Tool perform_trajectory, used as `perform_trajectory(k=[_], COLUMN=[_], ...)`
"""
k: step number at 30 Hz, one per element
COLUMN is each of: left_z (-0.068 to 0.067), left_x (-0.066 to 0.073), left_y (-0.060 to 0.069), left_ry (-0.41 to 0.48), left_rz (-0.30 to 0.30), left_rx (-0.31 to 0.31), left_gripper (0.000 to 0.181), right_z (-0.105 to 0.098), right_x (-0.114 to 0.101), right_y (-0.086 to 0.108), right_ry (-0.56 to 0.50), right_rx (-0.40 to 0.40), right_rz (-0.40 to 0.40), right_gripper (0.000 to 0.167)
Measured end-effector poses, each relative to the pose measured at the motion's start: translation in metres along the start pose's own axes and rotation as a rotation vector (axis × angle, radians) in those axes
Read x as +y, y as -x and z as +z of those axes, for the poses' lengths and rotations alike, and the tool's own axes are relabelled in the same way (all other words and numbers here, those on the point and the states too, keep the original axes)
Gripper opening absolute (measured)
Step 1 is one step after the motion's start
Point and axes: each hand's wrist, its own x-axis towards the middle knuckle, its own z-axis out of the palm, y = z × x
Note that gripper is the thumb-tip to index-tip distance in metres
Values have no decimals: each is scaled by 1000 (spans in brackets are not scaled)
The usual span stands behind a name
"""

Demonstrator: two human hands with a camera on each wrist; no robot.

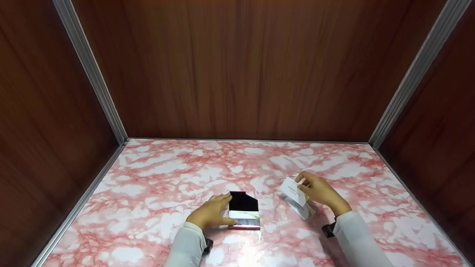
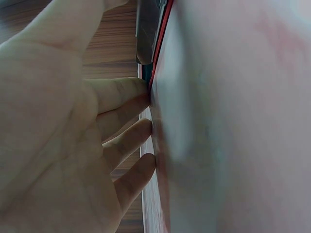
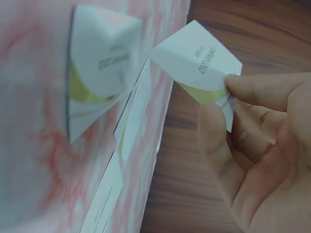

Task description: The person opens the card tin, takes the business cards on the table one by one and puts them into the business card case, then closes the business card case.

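Held card point(image 3: 194, 60): one corner hidden by the right hand point(image 1: 319, 191); smallest print too fine for me to read; whether a second card sits behind, I cannot tell.
Loose cards point(image 3: 102, 68): nearest one blurred in the right wrist view, another cut off by the bottom edge; count uncertain.
Dark case point(image 1: 243, 202): side partly covered by the left hand point(image 1: 211, 213); cut off at the left wrist view's top edge.
Left thumb: partly cut off by that same edge.
Sleeves point(image 1: 362, 241): run out of the head view's bottom edge.
Tabletop point(image 1: 133, 218): blurred beside the left palm.
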Motion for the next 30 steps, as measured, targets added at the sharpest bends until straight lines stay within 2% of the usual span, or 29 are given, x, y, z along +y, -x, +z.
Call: perform_trajectory(k=[6,17,25,30], left_z=[0,2,2,2], left_x=[-1,-2,-2,-1], left_y=[0,-1,-1,-1], left_ry=[-24,9,3,0], left_rz=[15,11,10,2], left_rx=[9,34,30,29], left_gripper=[92,91,91,93], right_z=[14,51,74,83], right_x=[-13,-43,-59,-67], right_y=[-8,-25,-31,-32], right_ry=[-39,16,28,42], right_rx=[-50,-52,-62,-77], right_rz=[-62,-293,-369,-374], right_gripper=[13,11,11,7])
